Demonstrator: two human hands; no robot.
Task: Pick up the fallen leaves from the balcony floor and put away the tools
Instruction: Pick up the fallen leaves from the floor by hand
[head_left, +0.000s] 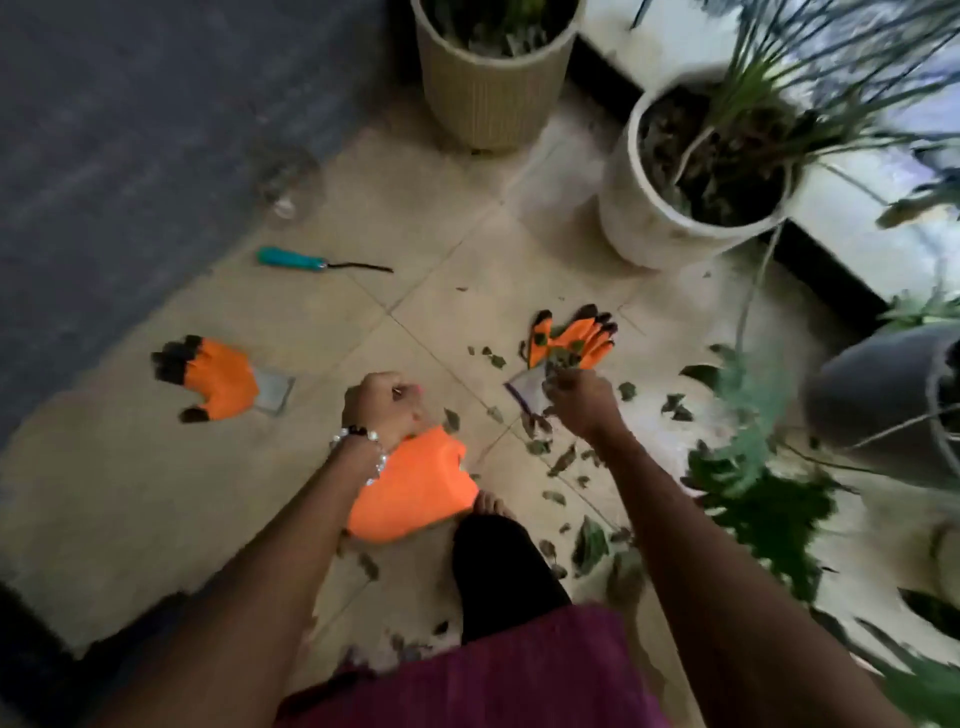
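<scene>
Tool (311, 261) left of pots (691, 176); leaves (566, 457) between gloves (218, 379).

The floor (457, 249) is made of large beige tiles with thin dark joints that run diagonally across the view. On the left side a dark grey surface (130, 130) meets the tiles; it is blurred, so its material is not clear. A black strip (826, 270) runs along the far right edge of the tiles, and beyond it lies a pale, brightly lit ledge (857, 218). The strongest light comes from this upper right side, while the lower left part stays dim. Several plant pots stand near the strip: a ribbed beige pot (488, 98), a white pot (649, 218) and a grey pot (872, 400).
</scene>
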